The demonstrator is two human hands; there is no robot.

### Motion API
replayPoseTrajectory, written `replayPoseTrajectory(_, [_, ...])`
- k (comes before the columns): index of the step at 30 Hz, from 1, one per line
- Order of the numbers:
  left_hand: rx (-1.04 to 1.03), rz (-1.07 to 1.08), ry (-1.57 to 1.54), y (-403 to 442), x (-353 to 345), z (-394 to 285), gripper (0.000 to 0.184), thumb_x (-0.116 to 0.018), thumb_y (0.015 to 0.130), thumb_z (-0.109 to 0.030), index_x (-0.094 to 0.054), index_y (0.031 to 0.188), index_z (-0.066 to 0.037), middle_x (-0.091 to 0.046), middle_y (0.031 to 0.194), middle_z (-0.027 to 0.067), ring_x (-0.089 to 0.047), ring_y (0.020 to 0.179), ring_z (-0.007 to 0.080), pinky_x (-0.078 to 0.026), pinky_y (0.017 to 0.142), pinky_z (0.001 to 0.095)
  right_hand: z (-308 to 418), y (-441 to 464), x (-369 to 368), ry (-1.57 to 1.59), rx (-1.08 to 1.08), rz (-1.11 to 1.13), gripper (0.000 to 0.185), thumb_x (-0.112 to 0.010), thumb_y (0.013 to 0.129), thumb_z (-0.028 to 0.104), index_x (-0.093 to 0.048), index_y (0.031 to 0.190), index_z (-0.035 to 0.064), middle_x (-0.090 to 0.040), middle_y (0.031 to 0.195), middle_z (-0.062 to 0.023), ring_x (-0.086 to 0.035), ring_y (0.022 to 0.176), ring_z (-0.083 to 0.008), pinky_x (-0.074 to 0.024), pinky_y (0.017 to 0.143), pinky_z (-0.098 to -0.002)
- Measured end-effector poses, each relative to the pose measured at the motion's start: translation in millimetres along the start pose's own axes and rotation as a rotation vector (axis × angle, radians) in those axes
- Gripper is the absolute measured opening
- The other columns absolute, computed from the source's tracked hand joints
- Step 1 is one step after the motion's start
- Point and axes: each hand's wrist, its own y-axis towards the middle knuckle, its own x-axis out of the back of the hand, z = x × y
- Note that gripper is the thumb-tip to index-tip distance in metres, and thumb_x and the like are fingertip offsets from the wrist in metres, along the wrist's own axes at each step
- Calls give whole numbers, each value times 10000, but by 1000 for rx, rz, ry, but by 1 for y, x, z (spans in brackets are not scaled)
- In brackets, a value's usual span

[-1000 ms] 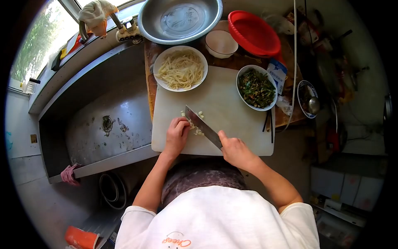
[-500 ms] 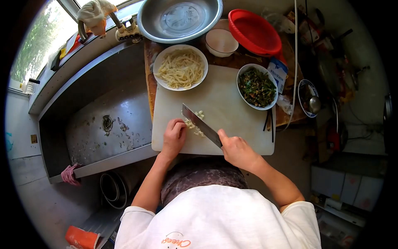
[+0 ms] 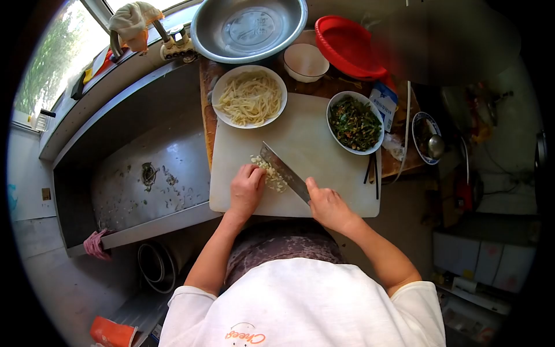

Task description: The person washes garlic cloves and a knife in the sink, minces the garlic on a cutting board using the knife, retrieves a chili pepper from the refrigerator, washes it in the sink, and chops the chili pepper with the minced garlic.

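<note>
My right hand [image 3: 330, 208] grips the handle of a cleaver [image 3: 284, 173], its blade slanting up and left over the white cutting board [image 3: 341, 185]. Against the blade's left side lies a small pile of chopped garlic [image 3: 269, 173]. My left hand [image 3: 247, 188] rests beside that pile with its fingers curled; whatever they may hold is hidden. Behind them on the board stand a white bowl of pale noodle-like strips [image 3: 250, 96] and, to the right, a bowl of chopped green vegetables [image 3: 355, 124].
A steel sink [image 3: 191, 173] with scraps borders the board's left. At the back are a large metal basin [image 3: 248, 29], a small white bowl [image 3: 306, 62] and a red plastic basket [image 3: 350, 49]. Dark chopsticks [image 3: 377, 176] lie at the board's right edge. A dark blur [image 3: 445, 43] covers the upper right.
The cleaver's blade has swung slightly right, baring more of the garlic. My left hand has shifted a little right. A dark blurred shape has appeared at the upper right.
</note>
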Motion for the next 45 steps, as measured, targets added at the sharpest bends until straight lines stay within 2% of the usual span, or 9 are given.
replayPoseTrajectory(5, [116,-103,-72,5,4,6,158,-672,754,-8,-611,896,-41,-609,925,102,-583,876,310,-493,735,378,2,0,23,50,-22,54,323,-476,774,-52,-402,1086,-15,-605,682,-262,-611,697,-470,-511,670,-531])
replayPoseTrajectory(12, [-13,24,-15,14,0,8,167,-670,741,3,-603,889,-35,-601,939,109,-561,864,312,-478,745,394,-2,0,12,50,-71,40,306,-463,774,-62,-394,1069,-23,-608,697,-277,-615,714,-468,-496,670,-545])
replayPoseTrajectory(15, [74,-22,-119,8,7,2,159,-664,739,7,-602,878,-40,-606,923,97,-562,858,306,-480,746,394,8,-2,28,81,-47,78,318,-464,772,-63,-393,1079,-24,-608,699,-278,-612,711,-474,-492,663,-553])
replayPoseTrajectory(21, [-82,84,-19,2,3,2,146,-657,748,11,-601,870,-44,-606,922,106,-568,847,307,-485,722,389,7,-2,6,50,-46,79,311,-476,764,-65,-397,1060,-10,-610,701,-276,-614,712,-470,-492,655,-554])
replayPoseTrajectory(25, [-61,-54,-40,3,8,-6,150,-659,732,22,-589,848,-41,-608,891,90,-565,825,300,-486,701,389,13,-3,23,44,-8,110,317,-478,770,-56,-402,1074,-7,-614,704,-270,-615,710,-467,-496,653,-550])
replayPoseTrajectory(28, [-53,-18,-43,-1,11,1,179,-661,720,55,-583,859,-26,-609,908,103,-564,826,311,-483,717,384,19,-5,24,41,-24,156,334,-478,775,-51,-408,1099,-10,-617,707,-264,-613,702,-467,-497,655,-546])
replayPoseTrajectory(31, [-74,37,-43,-2,9,4,171,-656,723,58,-573,850,-21,-606,903,113,-563,826,315,-479,715,384,7,-4,-2,36,-2,64,342,-472,777,-53,-412,1111,-12,-619,708,-258,-614,695,-461,-500,652,-539])
replayPoseTrajectory(37, [-60,-40,-23,-4,14,4,164,-663,705,35,-589,828,-42,-610,899,83,-564,796,291,-489,683,374,19,-3,18,30,14,117,336,-477,778,-41,-414,1107,-10,-618,698,-248,-621,691,-451,-504,640,-533])
replayPoseTrajectory(45, [-159,19,44,4,8,0,146,-667,717,12,-613,835,-55,-603,887,72,-572,796,270,-494,671,363,15,2,11,10,6,72,316,-478,776,-46,-409,1082,-10,-614,688,-255,-624,696,-452,-507,637,-539])
